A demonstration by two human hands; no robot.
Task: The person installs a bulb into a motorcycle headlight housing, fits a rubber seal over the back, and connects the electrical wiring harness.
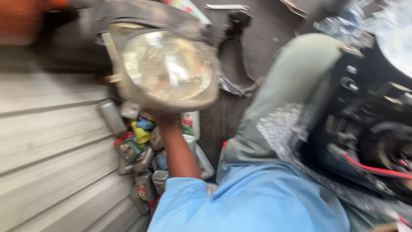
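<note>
My left hand (159,116) holds up a dusty, yellowed car headlight (167,68) from below. The lens faces me and hides most of the fingers. The arm reaches out of a light-blue sleeve (240,202). A black headlight housing (365,111) with a red wire (373,168) rests on my lap at the right, over a silvery crinkled sheet (279,129). My right hand does not show. The picture is blurred by motion.
Several small oil bottles and cans (141,159) lie heaped on the ground under the headlight, beside a grey ribbed metal shutter (47,141) on the left. Dark metal brackets (234,25) lie on the dirty floor behind. My grey-green trouser knee (296,73) rises in the middle.
</note>
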